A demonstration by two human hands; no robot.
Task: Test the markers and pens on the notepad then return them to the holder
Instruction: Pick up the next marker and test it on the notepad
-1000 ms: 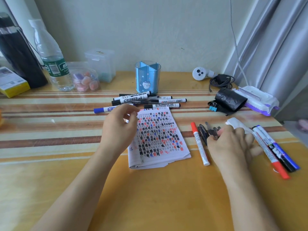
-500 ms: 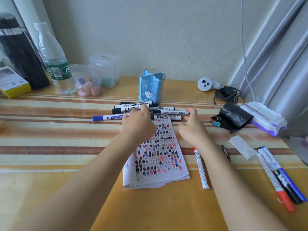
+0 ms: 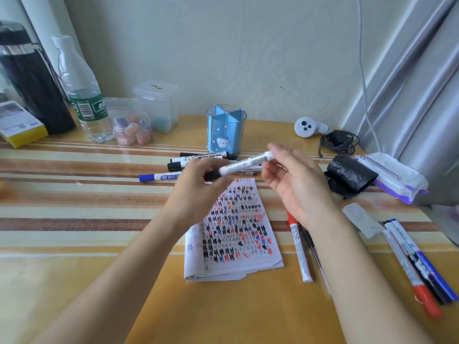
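Both hands hold a black-capped white marker in the air above the top of the notepad. My left hand grips the capped end; my right hand pinches the other end. The notepad page is covered with black, red and blue marks. Behind it lies a pile of markers, with a blue-capped marker at its left. The blue holder stands upright behind the pile. A red-capped marker lies right of the pad, and three more markers lie at the far right.
At the back left stand a water bottle, a black flask, clear containers and a yellow box. To the right are a white device, a cable, a black pouch, a wipes pack and a paper scrap.
Both hands reached to the marker pile behind the notepad, then came up holding one black-capped marker between them above the pad. The view tilted up slightly.
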